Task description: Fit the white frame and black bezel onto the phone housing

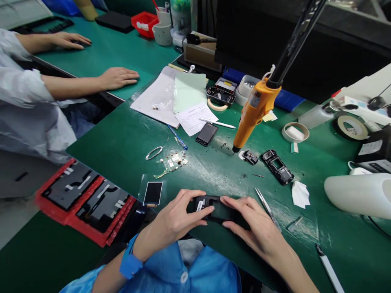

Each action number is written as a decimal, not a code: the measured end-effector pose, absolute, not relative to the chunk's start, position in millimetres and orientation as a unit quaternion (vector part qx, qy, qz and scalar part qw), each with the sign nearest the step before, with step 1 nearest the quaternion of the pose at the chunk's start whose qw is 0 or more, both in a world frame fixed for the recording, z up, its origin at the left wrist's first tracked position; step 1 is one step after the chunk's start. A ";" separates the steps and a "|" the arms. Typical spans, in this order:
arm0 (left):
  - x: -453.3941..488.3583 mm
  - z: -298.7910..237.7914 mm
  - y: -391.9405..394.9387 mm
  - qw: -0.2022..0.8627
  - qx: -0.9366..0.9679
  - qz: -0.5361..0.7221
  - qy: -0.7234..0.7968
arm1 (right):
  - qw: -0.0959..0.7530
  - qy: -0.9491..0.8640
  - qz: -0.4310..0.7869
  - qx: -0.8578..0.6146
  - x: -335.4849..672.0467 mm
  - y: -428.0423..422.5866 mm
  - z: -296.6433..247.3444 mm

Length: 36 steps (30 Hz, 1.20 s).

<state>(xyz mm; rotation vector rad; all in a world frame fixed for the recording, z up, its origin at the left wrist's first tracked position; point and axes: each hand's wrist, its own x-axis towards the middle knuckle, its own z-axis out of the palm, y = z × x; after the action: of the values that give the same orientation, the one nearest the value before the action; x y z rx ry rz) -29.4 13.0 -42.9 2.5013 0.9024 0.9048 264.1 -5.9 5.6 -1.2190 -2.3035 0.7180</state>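
Note:
A black phone housing (217, 209) with a small white label is held between my two hands over the front edge of the bench. My left hand (180, 213) grips its left end, thumb across the face. At the other end, my right hand (255, 224) pinches the edges between thumb and fingers. Left of them lies a small display panel (153, 193) on clear film, with a bare circuit board (172, 162) behind it. Tweezers (267, 207) rest just right of my right hand. Farther back are a black phone frame (277, 167) and a small black part (250, 157).
An orange electric screwdriver (253, 112) hangs over the bench middle. Papers (159, 95), a pen (177, 137) and a dark phone-like unit (207, 134) lie behind. At left, a red tray (70, 215) holds flat dark parts. A co-worker's hands (117, 78) rest on the adjoining table.

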 end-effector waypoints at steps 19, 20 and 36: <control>-26.9 -36.1 14.5 0.147 0.884 0.320 0.306 | 0.200 -0.848 0.211 -0.444 263.8 -6.6 2.1; -26.8 -35.8 14.2 0.149 0.884 0.319 0.307 | 0.199 -0.848 0.210 -0.444 263.9 -6.5 2.4; -27.4 -48.8 5.9 0.185 0.867 0.329 0.326 | 0.250 -0.784 0.243 -0.513 264.7 -17.0 1.1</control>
<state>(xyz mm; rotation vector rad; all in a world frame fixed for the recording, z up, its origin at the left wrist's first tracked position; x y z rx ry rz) -27.4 5.9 -48.8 2.4437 0.9177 0.9260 264.7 -17.0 1.1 -1.3975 -2.1342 0.6625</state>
